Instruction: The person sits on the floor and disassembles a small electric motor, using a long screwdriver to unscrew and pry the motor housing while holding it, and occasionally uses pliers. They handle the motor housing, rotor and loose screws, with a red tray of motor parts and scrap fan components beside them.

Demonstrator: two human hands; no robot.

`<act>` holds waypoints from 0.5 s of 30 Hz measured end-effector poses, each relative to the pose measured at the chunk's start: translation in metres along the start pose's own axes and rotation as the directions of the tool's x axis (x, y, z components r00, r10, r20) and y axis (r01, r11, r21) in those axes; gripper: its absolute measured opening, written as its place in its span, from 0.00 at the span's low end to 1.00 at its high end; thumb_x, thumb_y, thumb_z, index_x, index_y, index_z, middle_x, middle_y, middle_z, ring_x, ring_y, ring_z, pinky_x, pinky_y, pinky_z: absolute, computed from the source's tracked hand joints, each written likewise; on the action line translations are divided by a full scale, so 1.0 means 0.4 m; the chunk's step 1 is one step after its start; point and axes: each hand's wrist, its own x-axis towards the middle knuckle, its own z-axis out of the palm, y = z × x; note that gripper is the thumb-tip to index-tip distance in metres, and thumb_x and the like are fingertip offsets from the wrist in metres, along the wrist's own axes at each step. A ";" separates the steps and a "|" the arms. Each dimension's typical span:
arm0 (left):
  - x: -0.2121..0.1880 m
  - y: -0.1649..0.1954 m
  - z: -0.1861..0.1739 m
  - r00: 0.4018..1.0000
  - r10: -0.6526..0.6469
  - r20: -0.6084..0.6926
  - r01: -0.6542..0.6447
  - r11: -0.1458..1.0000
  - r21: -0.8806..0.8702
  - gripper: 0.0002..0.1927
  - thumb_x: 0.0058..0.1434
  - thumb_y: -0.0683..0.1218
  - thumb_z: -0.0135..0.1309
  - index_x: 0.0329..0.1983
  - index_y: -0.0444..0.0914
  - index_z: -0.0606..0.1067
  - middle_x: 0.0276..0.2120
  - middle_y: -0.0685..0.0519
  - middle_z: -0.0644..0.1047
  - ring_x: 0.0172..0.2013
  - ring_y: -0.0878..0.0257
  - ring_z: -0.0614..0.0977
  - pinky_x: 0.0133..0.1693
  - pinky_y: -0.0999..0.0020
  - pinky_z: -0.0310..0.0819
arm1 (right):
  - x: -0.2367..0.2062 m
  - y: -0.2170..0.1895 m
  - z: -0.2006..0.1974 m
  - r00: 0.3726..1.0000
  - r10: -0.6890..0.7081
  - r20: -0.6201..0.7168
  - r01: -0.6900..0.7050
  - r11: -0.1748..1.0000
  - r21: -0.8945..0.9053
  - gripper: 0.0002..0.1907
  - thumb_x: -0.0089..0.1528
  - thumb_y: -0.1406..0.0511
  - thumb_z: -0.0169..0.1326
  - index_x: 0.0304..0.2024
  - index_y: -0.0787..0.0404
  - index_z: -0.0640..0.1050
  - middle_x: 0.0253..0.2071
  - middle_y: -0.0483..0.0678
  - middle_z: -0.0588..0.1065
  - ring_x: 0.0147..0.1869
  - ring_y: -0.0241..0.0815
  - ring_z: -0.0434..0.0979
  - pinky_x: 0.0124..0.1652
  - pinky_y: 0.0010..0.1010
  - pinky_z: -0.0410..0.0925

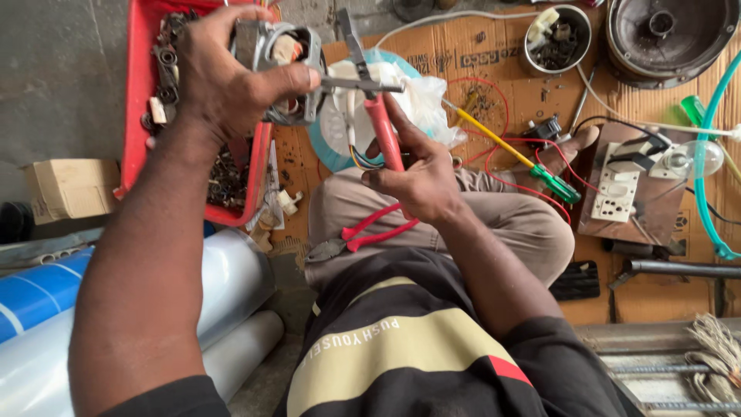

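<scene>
Head view: the left hand (220, 73) is closed around a small grey metal motor with copper windings (282, 58), held up over the red plastic tray of metal parts (139, 93). The right hand (417, 181) is clenched on the red handles of a pair of long-nosed pliers (370, 85), whose tips meet the motor's side. The motor looks dense, rigid and heavy for its size; its steel frame is the safe grip, since the windings and the thin coloured wires (367, 161) seem fragile. A second red-handled pair of pliers (363, 235) lies on the lap.
</scene>
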 end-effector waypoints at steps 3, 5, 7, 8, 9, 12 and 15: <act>-0.001 -0.001 -0.001 1.000 -0.003 -0.008 0.003 0.999 0.036 0.32 0.52 0.61 0.72 0.51 0.35 0.80 0.41 0.51 0.84 0.41 0.63 0.85 0.46 0.66 0.80 | 0.028 0.000 0.024 0.986 0.057 -0.158 0.005 0.931 0.366 0.32 0.58 0.77 0.60 0.64 0.69 0.67 0.42 0.50 0.74 0.30 0.35 0.71 0.28 0.25 0.66; -0.008 -0.007 0.002 0.999 0.004 -0.041 -0.003 1.000 0.018 0.34 0.50 0.60 0.72 0.53 0.35 0.80 0.43 0.51 0.84 0.43 0.63 0.85 0.47 0.66 0.79 | 0.035 -0.006 0.036 0.965 0.060 -0.256 0.133 0.727 0.673 0.30 0.57 0.77 0.59 0.58 0.70 0.60 0.39 0.51 0.73 0.27 0.36 0.69 0.24 0.24 0.63; -0.001 -0.020 -0.002 0.997 0.055 -0.055 -0.054 0.998 0.022 0.34 0.50 0.60 0.72 0.53 0.35 0.79 0.43 0.51 0.83 0.43 0.62 0.85 0.48 0.65 0.79 | 0.034 -0.020 0.033 0.965 0.058 -0.256 0.098 0.825 0.556 0.34 0.57 0.78 0.58 0.64 0.64 0.63 0.40 0.51 0.73 0.28 0.35 0.70 0.25 0.24 0.64; -0.002 -0.026 -0.001 0.997 0.069 -0.046 -0.068 0.997 0.019 0.33 0.51 0.60 0.72 0.52 0.35 0.79 0.43 0.51 0.83 0.43 0.62 0.85 0.48 0.65 0.79 | 0.029 -0.028 0.028 0.963 0.077 -0.259 0.063 0.869 0.490 0.37 0.57 0.78 0.58 0.68 0.61 0.64 0.41 0.50 0.73 0.29 0.35 0.71 0.25 0.23 0.64; -0.006 -0.031 0.001 0.996 0.075 -0.038 -0.074 0.997 0.016 0.32 0.52 0.60 0.72 0.51 0.35 0.79 0.43 0.51 0.83 0.43 0.62 0.84 0.48 0.64 0.79 | 0.023 -0.036 0.020 0.974 0.060 -0.218 0.047 0.888 0.457 0.39 0.56 0.78 0.57 0.69 0.59 0.64 0.43 0.50 0.73 0.29 0.35 0.71 0.26 0.24 0.65; -0.007 -0.036 -0.001 0.989 0.146 -0.026 -0.146 0.989 0.017 0.29 0.54 0.58 0.72 0.47 0.33 0.77 0.43 0.50 0.81 0.43 0.60 0.82 0.48 0.63 0.78 | 0.005 -0.047 -0.003 0.994 -0.024 -0.109 0.067 0.905 0.419 0.45 0.54 0.80 0.56 0.73 0.55 0.62 0.48 0.51 0.72 0.31 0.35 0.71 0.28 0.25 0.67; -0.009 -0.023 -0.003 0.978 0.210 -0.008 -0.211 0.978 -0.002 0.25 0.56 0.55 0.69 0.48 0.33 0.78 0.43 0.49 0.80 0.44 0.60 0.82 0.50 0.62 0.78 | -0.005 -0.032 -0.010 0.999 -0.028 -0.045 0.046 0.872 0.487 0.49 0.52 0.80 0.57 0.74 0.54 0.57 0.52 0.53 0.71 0.32 0.36 0.73 0.29 0.27 0.68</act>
